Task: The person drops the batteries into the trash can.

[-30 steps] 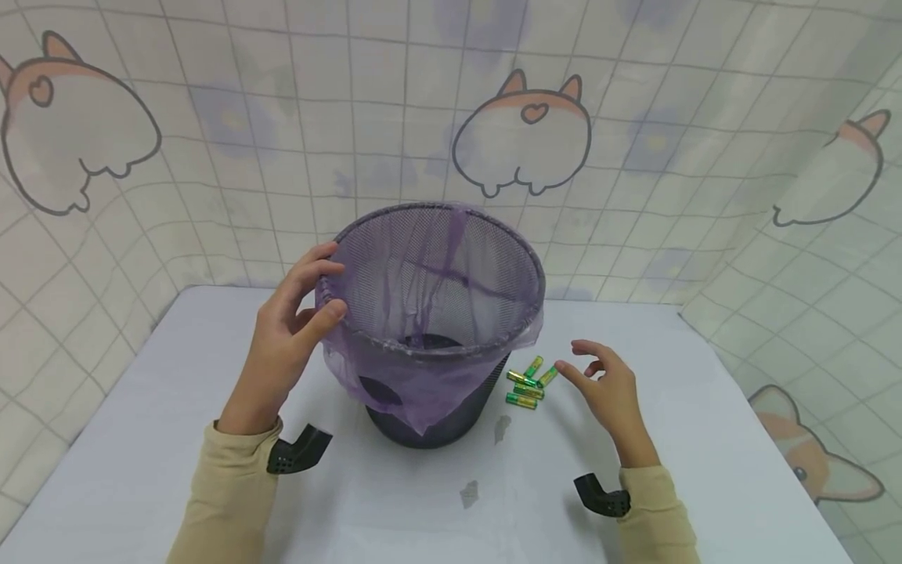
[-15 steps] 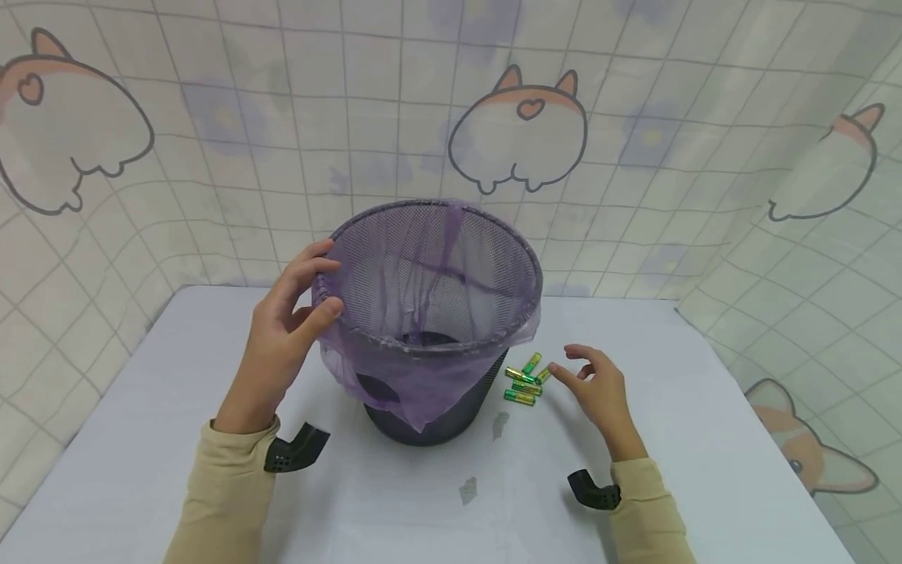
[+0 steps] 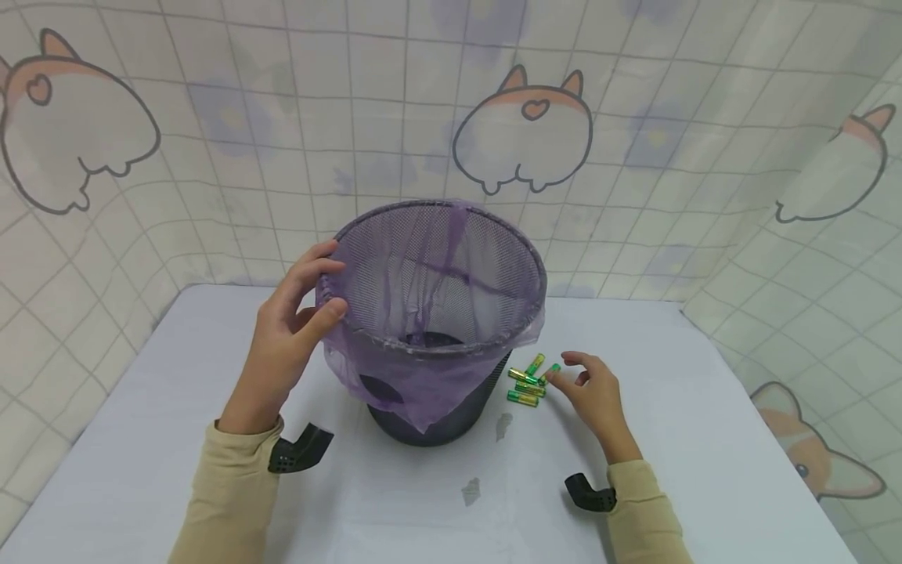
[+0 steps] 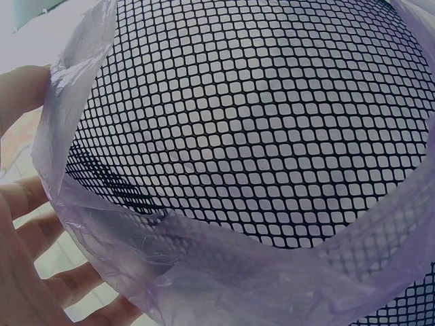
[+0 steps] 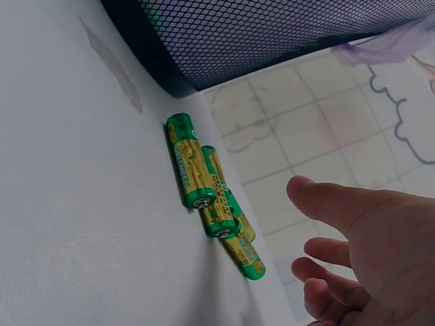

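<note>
At the centre of the head view, on the white desk (image 3: 141, 439), stands a black mesh bin (image 3: 437, 313) lined with a purple bag (image 3: 423, 392) folded over its rim. Left of centre, the left hand (image 3: 292, 329) is the grip on that rim, thumb and fingers curled round the bag-covered edge. Right of the bin's base lies a small heap of green-and-gold batteries (image 3: 528, 382), touching one another. Just right of them the right hand (image 3: 592, 392) hovers with loosely bent fingers, fingertips at the nearest battery, holding nothing.
</note>
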Demonstrator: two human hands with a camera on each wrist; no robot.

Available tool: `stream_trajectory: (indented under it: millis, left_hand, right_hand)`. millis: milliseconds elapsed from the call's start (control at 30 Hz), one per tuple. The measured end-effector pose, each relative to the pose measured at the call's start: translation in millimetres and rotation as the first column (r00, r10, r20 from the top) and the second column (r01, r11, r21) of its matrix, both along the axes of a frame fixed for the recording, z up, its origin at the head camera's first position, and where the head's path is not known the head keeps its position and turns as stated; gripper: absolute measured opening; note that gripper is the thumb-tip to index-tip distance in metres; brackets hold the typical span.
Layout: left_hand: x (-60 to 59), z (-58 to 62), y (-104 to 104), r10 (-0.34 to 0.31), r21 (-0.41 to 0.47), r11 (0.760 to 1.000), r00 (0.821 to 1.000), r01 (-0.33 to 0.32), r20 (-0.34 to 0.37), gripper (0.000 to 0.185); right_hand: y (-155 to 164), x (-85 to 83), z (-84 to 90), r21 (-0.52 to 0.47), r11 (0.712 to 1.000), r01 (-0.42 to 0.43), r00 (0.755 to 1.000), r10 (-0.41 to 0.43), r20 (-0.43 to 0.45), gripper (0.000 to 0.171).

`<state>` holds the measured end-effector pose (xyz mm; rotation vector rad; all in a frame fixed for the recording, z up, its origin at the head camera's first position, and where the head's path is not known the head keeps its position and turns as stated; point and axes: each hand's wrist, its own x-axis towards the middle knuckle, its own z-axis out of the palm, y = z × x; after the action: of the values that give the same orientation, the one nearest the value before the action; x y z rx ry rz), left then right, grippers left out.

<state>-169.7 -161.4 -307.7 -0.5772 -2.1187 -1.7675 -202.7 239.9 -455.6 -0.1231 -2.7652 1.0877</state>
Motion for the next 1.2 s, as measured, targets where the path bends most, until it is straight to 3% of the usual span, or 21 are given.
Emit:
stream_trajectory:
  millis: [1200]
  left_hand:
    - [3.8,1.2,-1,0.018,-0.032,0.999,1.000,-0.017,0.022,0.040]
  right_hand:
    - [-6,-6.5,-11.3,0.050,0.998,-0.025,0.999,0.022,0.044,0.052]
